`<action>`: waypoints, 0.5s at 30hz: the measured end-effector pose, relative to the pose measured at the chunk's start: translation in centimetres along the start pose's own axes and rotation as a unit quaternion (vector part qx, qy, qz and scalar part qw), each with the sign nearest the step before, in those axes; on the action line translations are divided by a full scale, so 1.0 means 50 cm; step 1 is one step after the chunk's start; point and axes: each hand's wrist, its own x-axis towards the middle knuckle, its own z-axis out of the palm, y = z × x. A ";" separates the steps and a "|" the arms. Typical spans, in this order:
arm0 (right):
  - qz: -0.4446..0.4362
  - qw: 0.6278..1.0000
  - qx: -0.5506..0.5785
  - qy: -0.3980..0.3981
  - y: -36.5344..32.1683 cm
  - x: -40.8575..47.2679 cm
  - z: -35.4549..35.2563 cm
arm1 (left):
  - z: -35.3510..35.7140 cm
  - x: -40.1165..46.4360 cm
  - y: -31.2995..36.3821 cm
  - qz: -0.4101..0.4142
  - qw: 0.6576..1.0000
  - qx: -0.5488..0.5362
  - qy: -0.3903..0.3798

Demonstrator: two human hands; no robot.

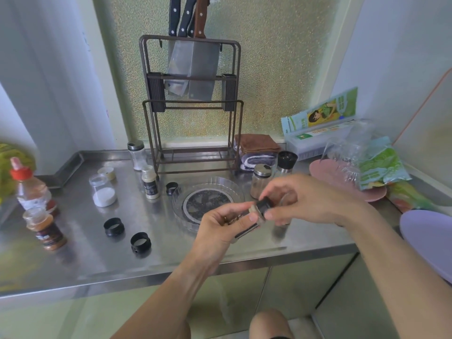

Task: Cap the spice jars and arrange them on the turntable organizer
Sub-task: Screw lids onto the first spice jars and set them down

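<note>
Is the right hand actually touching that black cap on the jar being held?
Touching. The head view shows the right hand with fingertips pinching the black cap at the mouth of the spice jar, which the left hand holds.

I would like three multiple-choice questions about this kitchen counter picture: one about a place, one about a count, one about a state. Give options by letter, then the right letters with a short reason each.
1. Where is the clear turntable?
A. On the counter, in front of the knife rack
B. On the pink plate
C. Inside the cabinet

2. How many loose black caps lie on the counter?
A. One
B. Three
C. Five

3. What is the state of the brown spice jar at the far left?
A. Capped
B. Open, without a cap
C. Lying on its side

Answers:
1. A: it sits on the steel counter just in front of the knife rack.
2. B: one, another, a third by the turntable.
3. B: it stands upright with a bare mouth.
</note>
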 end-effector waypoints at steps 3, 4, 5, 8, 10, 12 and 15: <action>0.025 0.999 -0.029 0.015 -0.001 -0.001 0.003 | 0.000 0.002 -0.005 -0.005 1.000 0.023 0.008; 0.010 0.999 -0.034 0.013 -0.001 -0.002 0.004 | 0.001 0.002 -0.006 -0.005 1.000 0.029 0.011; -0.001 1.000 -0.020 0.011 0.002 -0.002 0.003 | 0.002 0.002 -0.006 -0.005 0.999 0.033 0.011; 0.014 1.000 0.014 0.023 0.009 -0.002 0.002 | 0.006 0.002 -0.005 -0.005 0.999 0.046 0.011; 0.019 0.999 0.000 0.031 0.010 -0.004 0.002 | 0.008 0.000 -0.005 -0.001 0.998 0.057 0.019; -0.001 0.999 0.013 0.029 0.015 -0.007 0.000 | 0.012 -0.001 -0.002 -0.004 0.998 0.066 0.024; 0.009 0.998 0.045 0.046 0.022 -0.007 0.001 | 0.019 -0.002 0.000 -0.001 0.995 0.102 0.022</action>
